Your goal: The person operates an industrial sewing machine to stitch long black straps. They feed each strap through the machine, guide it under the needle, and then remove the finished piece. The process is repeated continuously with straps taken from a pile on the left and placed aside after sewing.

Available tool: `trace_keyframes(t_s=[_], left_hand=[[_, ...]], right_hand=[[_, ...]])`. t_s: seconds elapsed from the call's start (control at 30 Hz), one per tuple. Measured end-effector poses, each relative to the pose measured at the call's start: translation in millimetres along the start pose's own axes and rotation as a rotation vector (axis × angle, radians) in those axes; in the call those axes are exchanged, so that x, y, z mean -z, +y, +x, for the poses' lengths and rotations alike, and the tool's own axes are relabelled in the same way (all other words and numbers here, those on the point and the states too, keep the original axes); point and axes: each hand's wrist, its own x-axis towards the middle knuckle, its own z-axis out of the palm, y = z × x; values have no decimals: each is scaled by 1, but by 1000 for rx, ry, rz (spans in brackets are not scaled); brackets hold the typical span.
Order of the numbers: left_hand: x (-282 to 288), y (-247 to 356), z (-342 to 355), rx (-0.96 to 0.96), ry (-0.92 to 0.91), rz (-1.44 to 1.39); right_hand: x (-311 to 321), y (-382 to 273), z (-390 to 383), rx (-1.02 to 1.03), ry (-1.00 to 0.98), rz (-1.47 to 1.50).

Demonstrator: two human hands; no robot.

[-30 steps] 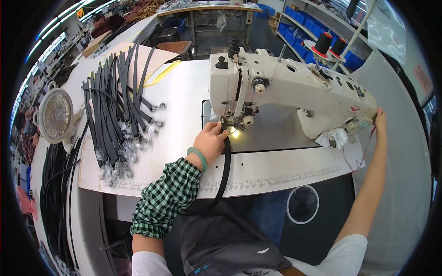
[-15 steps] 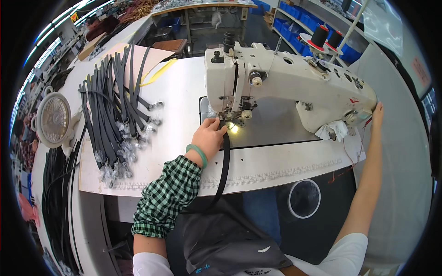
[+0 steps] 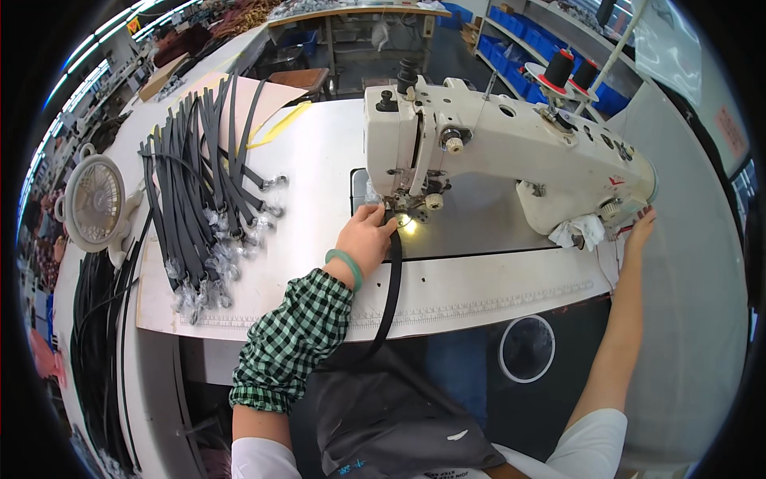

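Left hand (image 3: 365, 239) has a pinching grip on the black strap (image 3: 392, 279) right by the sewing machine (image 3: 511, 152) needle, right hand (image 3: 641, 226) grip unclear at the handwheel, so turning it could prick fingertips.

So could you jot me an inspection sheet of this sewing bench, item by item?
Surface: white table, mostly bare in the middle.
Job's things: black strap runs from the sewing machine needle area off the front edge.
Clutter: pile of black straps at left; small fan; thread spools.
Hands: left hand on the strap at the needle; right hand by the machine's handwheel end.
Cables: dark cords hang beside the table.
Surroundings: blue bins on shelves.
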Motion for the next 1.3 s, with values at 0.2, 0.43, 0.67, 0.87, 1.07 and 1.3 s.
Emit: trace_keyframes(t_s=[0.2,0.43,0.67,0.87,1.07,1.3], left_hand=[[-4,3,4,-16,15,-36],[4,2,-2,-34,-63,0],[0,4,1,-24,0,-54],[1,1,1,-23,4,-77],[4,3,1,-9,14,-87],[6,-1,-2,26,-6,-80]], right_hand=[[16,-2,42,135,-104,-276],[-8,-73,95,187,-364,-732],[18,-12,42,-42,-212,-264],[7,-35,43,151,-155,-350],[5,-63,60,54,-245,-600],[-18,-42,1,-222,-165,188]])
